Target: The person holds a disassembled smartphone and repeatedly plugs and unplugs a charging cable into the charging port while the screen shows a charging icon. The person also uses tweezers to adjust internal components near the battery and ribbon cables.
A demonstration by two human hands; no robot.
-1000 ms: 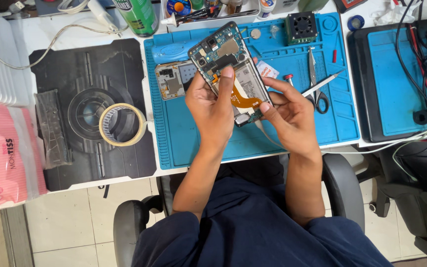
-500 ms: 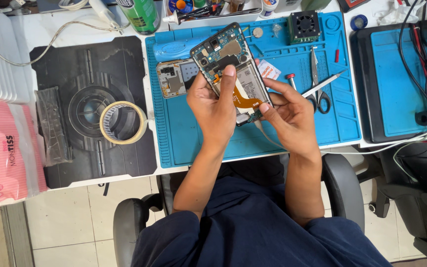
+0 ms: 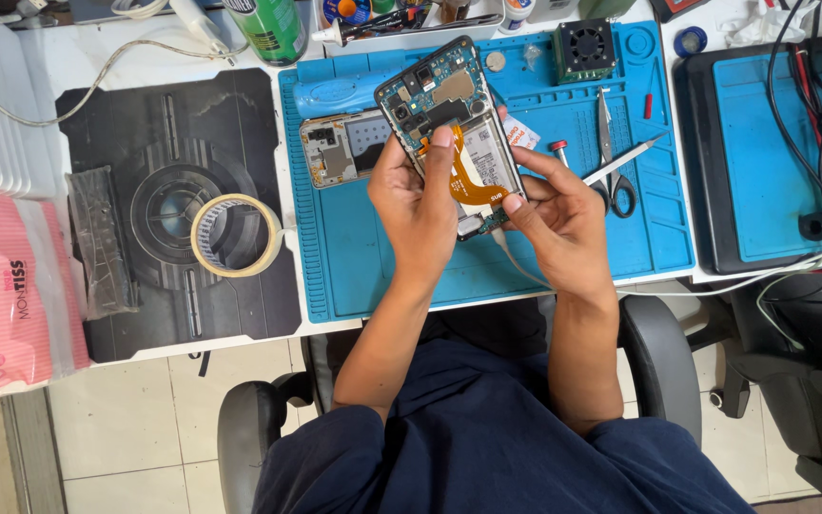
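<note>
An opened phone (image 3: 449, 114) with its back off, showing the circuit board, battery and an orange flex cable, is held tilted above the blue work mat (image 3: 373, 257). My left hand (image 3: 416, 205) grips its left side, thumb resting on the board near the cable's top. My right hand (image 3: 558, 214) holds the lower right edge, with a finger at the cable's lower end. A thin white cable hangs from the phone's bottom.
A removed phone part (image 3: 340, 148) lies on the mat left of the phone. Scissors (image 3: 611, 152), tweezers (image 3: 620, 162) and a small fan unit (image 3: 584, 49) sit to the right. A tape roll (image 3: 235, 235) rests on a black mat (image 3: 126, 124). Pink packets (image 3: 2, 295) lie far left.
Both hands and the phone stay almost in place; the view has shifted slightly. My left thumb has slid a little along the board.
</note>
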